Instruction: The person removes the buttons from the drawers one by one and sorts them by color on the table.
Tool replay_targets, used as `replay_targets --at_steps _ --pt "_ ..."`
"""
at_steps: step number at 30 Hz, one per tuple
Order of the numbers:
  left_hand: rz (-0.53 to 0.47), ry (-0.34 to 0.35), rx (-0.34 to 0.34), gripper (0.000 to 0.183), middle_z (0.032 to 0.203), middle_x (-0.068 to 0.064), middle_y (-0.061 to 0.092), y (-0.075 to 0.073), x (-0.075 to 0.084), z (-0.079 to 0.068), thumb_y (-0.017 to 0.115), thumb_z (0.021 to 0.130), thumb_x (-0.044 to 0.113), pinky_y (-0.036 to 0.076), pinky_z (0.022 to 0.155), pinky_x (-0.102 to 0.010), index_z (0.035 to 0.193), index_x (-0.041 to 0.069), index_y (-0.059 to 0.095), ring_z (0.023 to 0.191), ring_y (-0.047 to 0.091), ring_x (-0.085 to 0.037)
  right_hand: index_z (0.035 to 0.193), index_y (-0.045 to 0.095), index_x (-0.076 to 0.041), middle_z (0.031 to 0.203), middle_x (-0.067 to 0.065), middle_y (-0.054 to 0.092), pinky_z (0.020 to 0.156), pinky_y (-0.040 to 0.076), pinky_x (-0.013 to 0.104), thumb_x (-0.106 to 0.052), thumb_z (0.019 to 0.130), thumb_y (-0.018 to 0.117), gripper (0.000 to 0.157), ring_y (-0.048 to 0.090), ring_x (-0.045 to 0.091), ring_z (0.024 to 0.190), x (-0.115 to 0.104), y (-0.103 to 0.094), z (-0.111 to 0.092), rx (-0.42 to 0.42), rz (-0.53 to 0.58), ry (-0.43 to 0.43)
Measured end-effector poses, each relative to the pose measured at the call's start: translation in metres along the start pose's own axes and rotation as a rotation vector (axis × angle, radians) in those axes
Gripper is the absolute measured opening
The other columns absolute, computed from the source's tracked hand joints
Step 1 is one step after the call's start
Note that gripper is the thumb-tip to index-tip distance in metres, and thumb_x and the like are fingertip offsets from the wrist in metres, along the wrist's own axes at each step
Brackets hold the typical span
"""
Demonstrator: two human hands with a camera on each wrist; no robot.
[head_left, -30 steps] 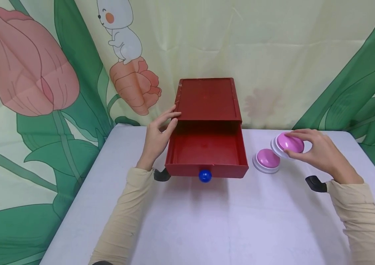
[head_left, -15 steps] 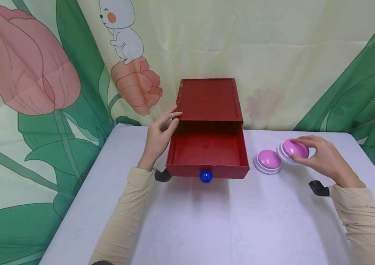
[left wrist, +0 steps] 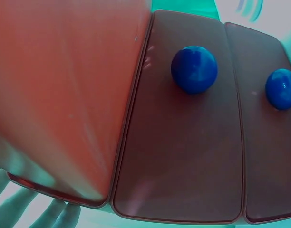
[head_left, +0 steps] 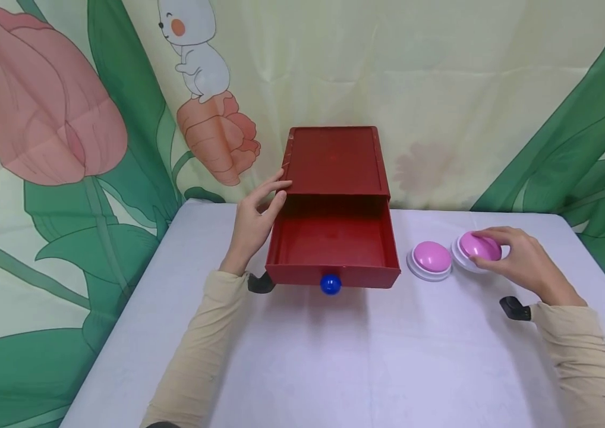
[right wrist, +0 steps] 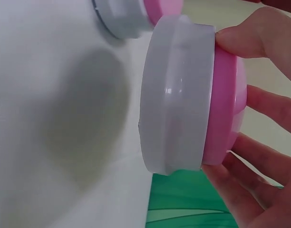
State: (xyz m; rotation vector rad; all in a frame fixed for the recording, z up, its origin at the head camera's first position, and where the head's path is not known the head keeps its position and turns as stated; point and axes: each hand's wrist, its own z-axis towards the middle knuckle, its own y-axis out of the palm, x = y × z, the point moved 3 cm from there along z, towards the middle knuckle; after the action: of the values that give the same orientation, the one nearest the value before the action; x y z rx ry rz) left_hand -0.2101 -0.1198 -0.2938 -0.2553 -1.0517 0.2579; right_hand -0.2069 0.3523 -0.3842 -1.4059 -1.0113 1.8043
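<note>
My right hand [head_left: 522,261] pinches a pink-and-white dome button [head_left: 480,246] by its pink top, thumb on one side and fingers on the other. In the right wrist view, the white base of this dome button [right wrist: 179,99] faces the table, with a shadow beside it. A second dome button [head_left: 432,257] sits on the table just to its left. My left hand [head_left: 253,223] rests its extended fingers against the left side of a red drawer cabinet [head_left: 334,160]. The cabinet's top drawer [head_left: 333,275] is pulled out, with a blue knob on its front and bare red inside.
Lower drawer fronts [left wrist: 183,142] with blue knobs show beneath the pulled-out drawer in the left wrist view. All stands on a white-covered table [head_left: 334,362]. A printed curtain [head_left: 431,95] with tulips and a rabbit hangs right behind the table.
My right hand has moved the held dome button down and slightly right, away from the second one and nearer the table. The left hand stays at the cabinet's side.
</note>
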Motion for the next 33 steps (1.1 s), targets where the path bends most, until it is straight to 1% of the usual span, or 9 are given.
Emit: replay_targets --at_steps 4,6,10,12,14,19,23,26,33 --pt "-0.004 0.002 -0.001 0.032 0.149 -0.012 0.05 -0.001 -0.001 0.0 0.058 0.1 0.012 0.051 0.101 -0.05 0.129 0.0 0.064 0.138 0.046 -0.026 0.127 0.063 0.002 0.127 0.032 0.057 0.084 0.046 0.069 -0.026 0.079 0.084 0.059 0.049 0.05 0.115 0.005 0.004 -0.002 0.001 -0.018 -0.005" --pt "-0.007 0.008 -0.004 0.032 0.149 -0.013 0.05 0.0 0.0 0.0 0.058 0.1 0.012 0.051 0.101 -0.049 0.129 0.0 0.064 0.138 0.046 -0.026 0.124 0.064 0.003 0.125 0.032 0.058 0.083 0.047 0.066 -0.025 0.078 0.085 0.058 0.051 0.05 0.112 0.007 0.005 -0.004 0.01 -0.025 -0.014" --pt "-0.009 0.011 -0.004 0.032 0.149 -0.014 0.05 0.001 0.001 0.0 0.057 0.1 0.012 0.051 0.101 -0.05 0.129 0.0 0.064 0.138 0.047 -0.027 0.121 0.066 0.003 0.121 0.031 0.061 0.076 0.05 0.05 -0.026 0.077 0.085 0.056 0.056 0.047 0.105 0.011 0.006 -0.006 0.017 -0.037 -0.02" --pt "-0.01 0.011 -0.003 0.032 0.149 -0.014 0.05 0.0 0.001 0.0 0.057 0.1 0.011 0.051 0.1 -0.05 0.129 -0.001 0.064 0.138 0.047 -0.027 0.122 0.066 0.003 0.121 0.031 0.061 0.072 0.05 0.042 -0.028 0.078 0.085 0.057 0.056 0.046 0.103 0.013 0.008 -0.006 0.004 -0.038 -0.005" --pt "-0.008 0.014 -0.002 0.032 0.149 -0.015 0.05 0.0 0.002 -0.001 0.057 0.1 0.011 0.052 0.1 -0.05 0.129 -0.001 0.064 0.138 0.047 -0.028 0.123 0.065 0.004 0.121 0.031 0.06 0.069 0.05 0.037 -0.03 0.078 0.085 0.059 0.054 0.045 0.103 0.016 0.011 -0.006 -0.019 -0.032 0.022" --pt "-0.003 0.007 -0.006 0.032 0.149 -0.015 0.05 -0.002 0.003 -0.003 0.057 0.1 0.01 0.051 0.101 -0.05 0.129 -0.002 0.063 0.138 0.046 -0.029 0.124 0.064 0.004 0.121 0.031 0.059 0.068 0.051 0.035 -0.033 0.08 0.084 0.061 0.053 0.045 0.103 0.019 0.021 -0.007 -0.059 -0.024 0.068" --pt "0.001 -0.003 -0.001 0.033 0.149 -0.014 0.05 -0.005 0.0 -0.004 0.057 0.1 0.011 0.049 0.102 -0.053 0.13 -0.001 0.063 0.139 0.046 -0.028 0.124 0.064 0.004 0.12 0.031 0.06 0.071 0.053 0.039 -0.035 0.08 0.083 0.062 0.054 0.045 0.103 0.019 0.025 -0.007 -0.058 -0.023 0.073" --pt "-0.002 0.003 0.003 0.032 0.149 -0.014 0.05 -0.004 -0.001 -0.004 0.057 0.1 0.011 0.05 0.101 -0.052 0.13 -0.001 0.063 0.139 0.046 -0.028 0.124 0.063 0.005 0.119 0.031 0.059 0.072 0.054 0.041 -0.035 0.08 0.083 0.063 0.053 0.045 0.103 0.019 0.025 -0.007 -0.05 -0.021 0.077" --pt "-0.011 0.018 -0.003 0.032 0.149 -0.015 0.05 -0.001 -0.001 -0.001 0.057 0.1 0.011 0.052 0.099 -0.05 0.129 -0.001 0.063 0.138 0.047 -0.028 0.122 0.064 0.005 0.118 0.031 0.06 0.068 0.051 0.034 -0.033 0.079 0.084 0.061 0.054 0.044 0.101 0.019 0.021 -0.009 -0.031 -0.034 0.069"
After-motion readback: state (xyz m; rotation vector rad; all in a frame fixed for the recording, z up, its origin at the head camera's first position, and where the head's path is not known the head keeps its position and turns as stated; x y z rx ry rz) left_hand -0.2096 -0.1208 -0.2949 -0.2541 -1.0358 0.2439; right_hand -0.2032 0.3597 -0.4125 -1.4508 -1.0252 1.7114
